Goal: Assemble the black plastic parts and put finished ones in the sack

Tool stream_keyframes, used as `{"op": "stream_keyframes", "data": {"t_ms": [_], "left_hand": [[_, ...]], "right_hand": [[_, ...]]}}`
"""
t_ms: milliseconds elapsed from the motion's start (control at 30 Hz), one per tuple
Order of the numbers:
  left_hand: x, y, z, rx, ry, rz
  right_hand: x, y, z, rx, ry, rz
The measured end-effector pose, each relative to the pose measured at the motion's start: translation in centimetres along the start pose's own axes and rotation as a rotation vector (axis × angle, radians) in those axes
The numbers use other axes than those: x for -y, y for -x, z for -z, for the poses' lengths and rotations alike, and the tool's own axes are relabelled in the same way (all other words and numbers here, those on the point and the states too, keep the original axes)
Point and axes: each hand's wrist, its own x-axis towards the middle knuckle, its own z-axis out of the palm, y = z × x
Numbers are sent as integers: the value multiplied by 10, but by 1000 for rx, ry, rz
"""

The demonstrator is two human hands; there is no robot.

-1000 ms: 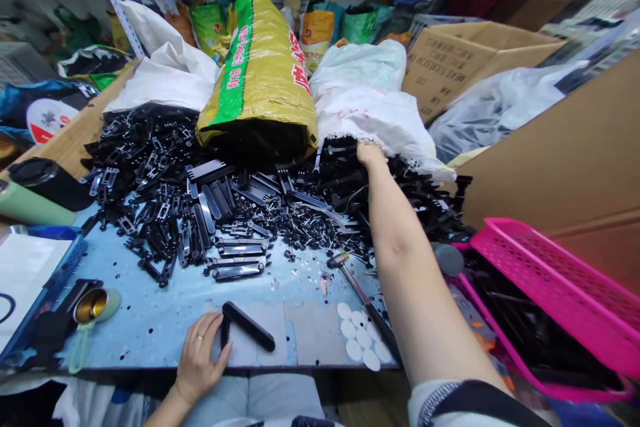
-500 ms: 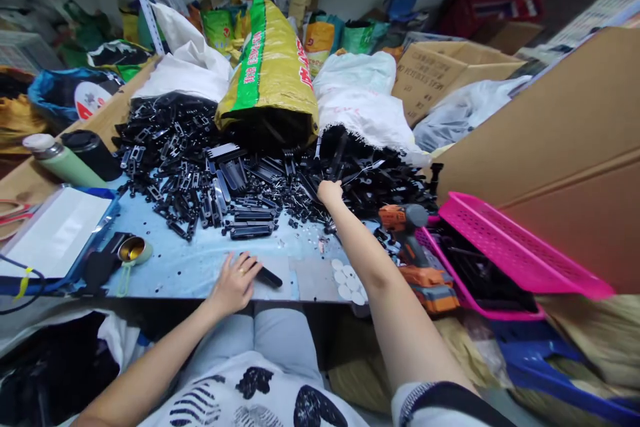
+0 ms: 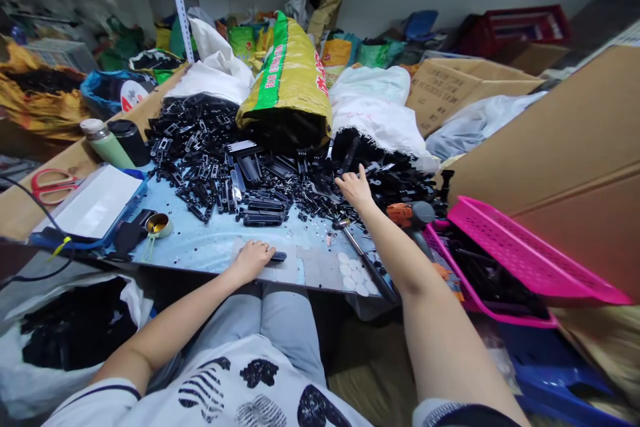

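Note:
My left hand (image 3: pixel 254 260) lies at the front edge of the bench with its fingers curled over a long black part (image 3: pixel 279 257). Only the part's right end shows past the fingers. Reaching forward, my right hand (image 3: pixel 356 188) is over the pile of black parts (image 3: pixel 385 180), fingers apart, and I see nothing held in it. Small loose pieces lie just below that hand. A hammer (image 3: pixel 363 253) rests on the bench beside my right forearm. Flat black parts (image 3: pixel 264 212) are stacked between the two hands.
An orange power drill (image 3: pixel 400 215) and a pink basket (image 3: pixel 500 313) stand at right. A yellow sack (image 3: pixel 300 73) spills parts at the back. Left are scissors (image 3: pixel 50 187), a cup (image 3: pixel 159 225) and a green bottle (image 3: pixel 107 143). White discs (image 3: pixel 353 273) lie at the front edge.
My left hand has closed over the black part it was lying beside. My right hand has lifted slightly and spread its fingers. The view has shifted, and the hammer now shows more fully.

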Motion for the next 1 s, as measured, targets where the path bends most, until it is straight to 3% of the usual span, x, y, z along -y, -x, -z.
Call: {"op": "stream_keyframes", "data": {"t_ms": [100,233,367,467,700,833,1000], "left_hand": [[1,-1,-11,4,44,23],[2,-6,-19,6,117,12],[7,-7,-19,8,170,13],[9,-10,-16,36,211,-22],[1,-14,-10,79,252,-20],[-1,-10,-8,19,283,-6],[4,-6,-13,-56,354,2]], "right_hand": [[21,24,20,-33,-113,95],[70,80,31,164,-237,317],[110,135,27,298,-327,489],[130,157,16,372,-434,549],[156,171,-8,273,-414,407],[161,178,-2,198,-366,327],[165,180,17,140,-350,339]]}}
